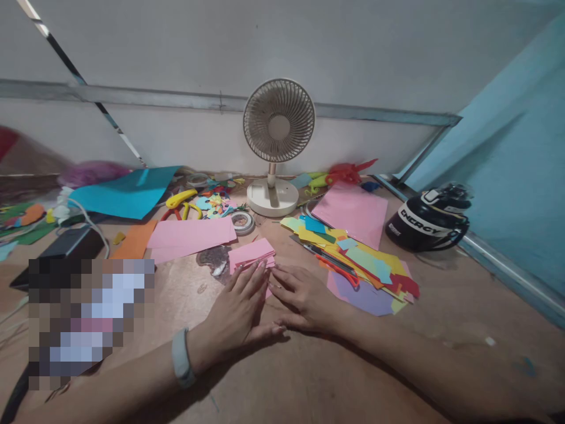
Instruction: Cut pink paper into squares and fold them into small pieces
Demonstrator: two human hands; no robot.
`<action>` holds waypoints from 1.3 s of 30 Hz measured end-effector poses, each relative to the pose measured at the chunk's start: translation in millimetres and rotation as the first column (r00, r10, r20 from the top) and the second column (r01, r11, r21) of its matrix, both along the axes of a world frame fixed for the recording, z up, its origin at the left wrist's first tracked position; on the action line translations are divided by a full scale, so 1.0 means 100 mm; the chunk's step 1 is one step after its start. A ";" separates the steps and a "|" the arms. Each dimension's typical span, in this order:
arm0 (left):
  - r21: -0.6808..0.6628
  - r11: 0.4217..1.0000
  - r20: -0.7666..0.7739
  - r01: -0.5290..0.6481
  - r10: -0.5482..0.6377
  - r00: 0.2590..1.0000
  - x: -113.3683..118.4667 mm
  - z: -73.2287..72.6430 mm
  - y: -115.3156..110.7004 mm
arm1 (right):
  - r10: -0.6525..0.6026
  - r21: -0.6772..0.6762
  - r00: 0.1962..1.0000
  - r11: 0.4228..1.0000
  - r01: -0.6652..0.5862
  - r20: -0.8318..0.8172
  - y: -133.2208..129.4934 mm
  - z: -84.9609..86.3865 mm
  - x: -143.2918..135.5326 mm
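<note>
My left hand (236, 306), with a grey band on the wrist, lies nearly flat with fingers stretched over a small stack of folded pink paper (251, 252). My right hand (304, 297) meets it from the other side, its fingertips at the right edge of the pink paper and its fingers slightly bent and apart. Both thumbs come close together below the stack. A bit of pink paper shows between the hands; the rest of it is hidden under my fingers.
Behind the hands stand a white fan (279, 126) and a tape roll (242, 222). Larger pink sheets (192, 234) and yellow-handled scissors (180, 199) lie left. Coloured paper scraps (366, 262), an orange cutter (339, 271) and a black ENERGY bottle (426, 221) are right.
</note>
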State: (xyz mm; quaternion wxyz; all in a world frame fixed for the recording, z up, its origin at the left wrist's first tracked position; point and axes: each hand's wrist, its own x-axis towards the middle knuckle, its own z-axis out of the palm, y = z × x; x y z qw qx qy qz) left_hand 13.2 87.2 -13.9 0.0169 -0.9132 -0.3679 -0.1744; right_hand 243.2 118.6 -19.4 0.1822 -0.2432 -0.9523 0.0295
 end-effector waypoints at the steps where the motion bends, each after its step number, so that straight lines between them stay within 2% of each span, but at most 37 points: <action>1: 0.000 1.000 -0.002 0.000 0.000 1.000 0.01 -0.01 0.01 | -0.004 0.002 1.000 1.000 0.004 0.008 0.00 0.00 0.00; 12: 0.016 1.000 -0.039 -0.021 0.021 0.999 -0.11 -0.03 -0.01 | -0.121 0.036 0.985 0.992 0.118 0.126 -0.11 0.11 0.02; 16: 0.021 0.999 -0.048 -0.032 0.033 0.998 -0.17 -0.04 -0.02 | -0.126 0.034 0.980 0.992 0.122 0.152 -0.13 0.13 0.01; 21: 0.005 1.000 -0.079 -0.028 0.029 0.996 -0.25 -0.03 -0.03 | -0.142 0.049 0.983 0.989 0.136 0.121 -0.13 0.11 -0.01; 27: 0.011 0.996 -0.085 -0.084 0.084 0.993 -0.30 -0.11 -0.08 | -0.186 0.147 0.982 0.973 0.180 0.025 -0.12 0.14 0.01; 29: 0.005 0.996 -0.090 -0.088 0.089 0.992 -0.30 -0.11 -0.09 | -0.212 0.085 0.977 0.973 0.214 -0.031 -0.11 0.18 -0.01; 31: 0.001 0.997 -0.093 -0.081 0.081 0.992 -0.30 -0.10 -0.09 | -0.257 -0.034 0.963 0.966 0.255 -0.085 -0.08 0.23 -0.07; 34: 0.005 0.997 -0.097 -0.080 0.080 0.992 -0.29 -0.08 -0.09 | -0.371 -0.188 0.923 0.918 0.348 -0.101 -0.02 0.27 -0.18; 37: 0.015 0.995 -0.099 -0.097 0.098 0.990 -0.27 -0.06 -0.10 | -0.457 -0.245 0.889 0.867 0.434 -0.040 0.03 0.27 -0.26; 39: 0.017 0.994 -0.105 -0.107 0.108 0.989 -0.26 -0.05 -0.11 | -0.463 -0.262 0.886 0.858 0.443 -0.018 0.03 0.24 -0.27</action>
